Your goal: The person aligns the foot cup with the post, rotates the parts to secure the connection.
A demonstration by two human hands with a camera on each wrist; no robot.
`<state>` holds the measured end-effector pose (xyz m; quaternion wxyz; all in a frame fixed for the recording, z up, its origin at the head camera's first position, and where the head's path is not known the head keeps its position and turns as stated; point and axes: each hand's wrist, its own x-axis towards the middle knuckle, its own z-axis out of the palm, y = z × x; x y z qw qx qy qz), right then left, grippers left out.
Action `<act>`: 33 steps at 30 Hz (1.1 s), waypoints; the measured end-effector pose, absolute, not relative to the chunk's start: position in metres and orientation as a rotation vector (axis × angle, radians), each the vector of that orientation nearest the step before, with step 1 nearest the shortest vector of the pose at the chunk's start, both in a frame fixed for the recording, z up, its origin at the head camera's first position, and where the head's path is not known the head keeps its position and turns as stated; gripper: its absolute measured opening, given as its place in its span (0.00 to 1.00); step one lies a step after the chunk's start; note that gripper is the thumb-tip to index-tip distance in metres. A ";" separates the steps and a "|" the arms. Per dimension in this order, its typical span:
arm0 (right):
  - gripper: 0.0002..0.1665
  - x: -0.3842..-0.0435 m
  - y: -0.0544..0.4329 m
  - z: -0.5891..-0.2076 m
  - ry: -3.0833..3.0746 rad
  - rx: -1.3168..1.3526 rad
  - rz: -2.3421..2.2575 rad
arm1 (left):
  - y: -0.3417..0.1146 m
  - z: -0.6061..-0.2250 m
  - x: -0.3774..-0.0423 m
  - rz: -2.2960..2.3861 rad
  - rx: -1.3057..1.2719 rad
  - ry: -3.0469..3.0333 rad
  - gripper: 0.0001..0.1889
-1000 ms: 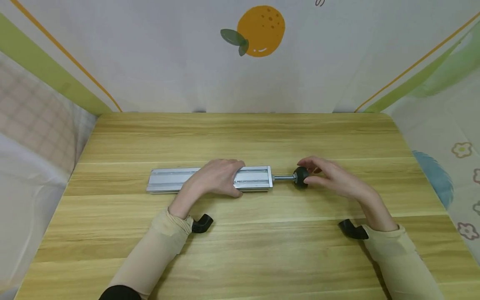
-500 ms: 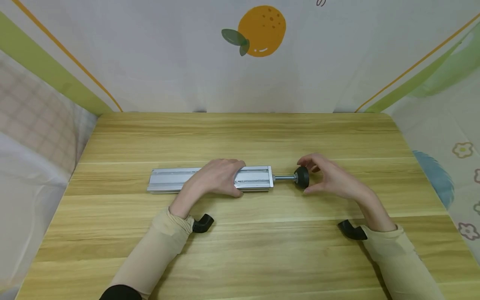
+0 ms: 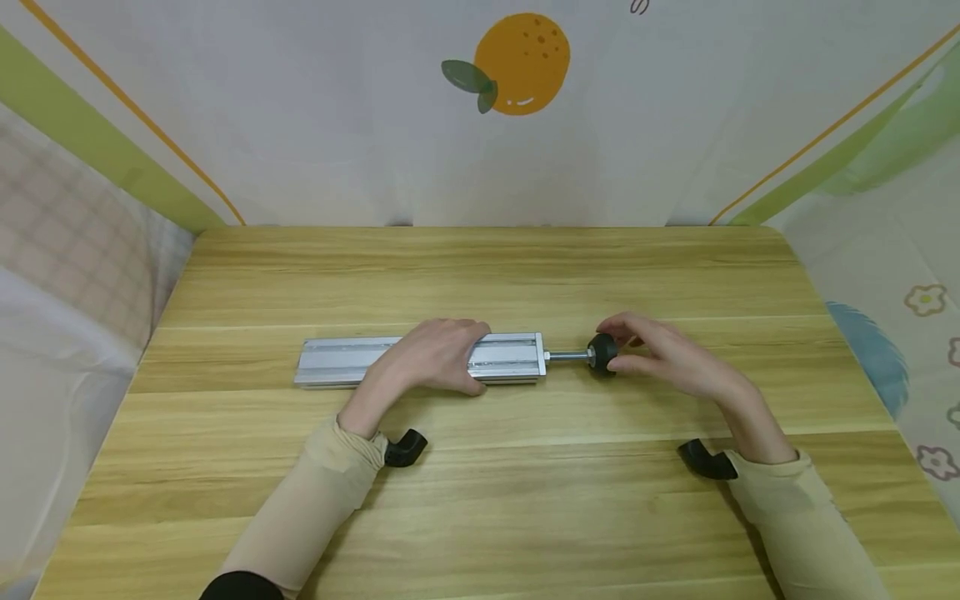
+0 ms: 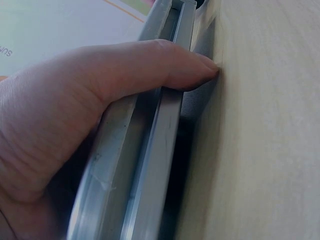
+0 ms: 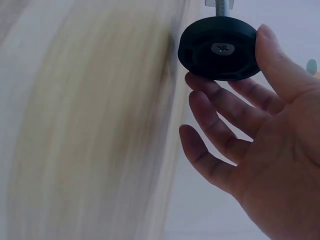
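Observation:
A silver aluminium profile (image 3: pixel 510 354) lies lengthwise on the wooden table, with an end plate on its right end. My left hand (image 3: pixel 431 354) grips it from above, its thumb (image 4: pixel 175 67) over the near side; the other fingers are mostly hidden behind the profile. From the end plate a threaded rod (image 3: pixel 567 356) runs to the right and carries a round black levelling foot (image 5: pixel 218 47). My right hand (image 3: pixel 671 358) pinches the foot's rim, thumb on one side and fingertips on the other. A cross-head screw (image 5: pixel 223 49) shows in the middle of its underside.
The wooden table (image 3: pixel 555 500) reaches back to a white curtain (image 3: pixel 315 125) printed with an orange. Short black curved pieces (image 3: pixel 405 448) stick out from both sleeve cuffs.
Half a second ago my right thumb and fingers were spread wider around the foot; now they have closed in on its rim. My left hand and the profile have stayed in place.

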<state>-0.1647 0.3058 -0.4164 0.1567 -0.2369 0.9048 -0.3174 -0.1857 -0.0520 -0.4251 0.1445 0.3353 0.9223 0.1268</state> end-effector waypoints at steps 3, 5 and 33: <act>0.28 -0.165 0.306 -0.416 2.570 -0.666 -0.900 | -0.053 -0.426 -0.185 0.370 0.968 2.662 0.31; 0.29 -0.165 0.306 -0.416 2.561 -0.665 -0.900 | -0.053 -0.425 -0.185 0.371 0.969 2.663 0.31; 0.31 -0.165 0.304 -0.415 2.601 -0.715 -0.894 | -0.053 -0.429 -0.187 0.367 0.980 2.667 0.28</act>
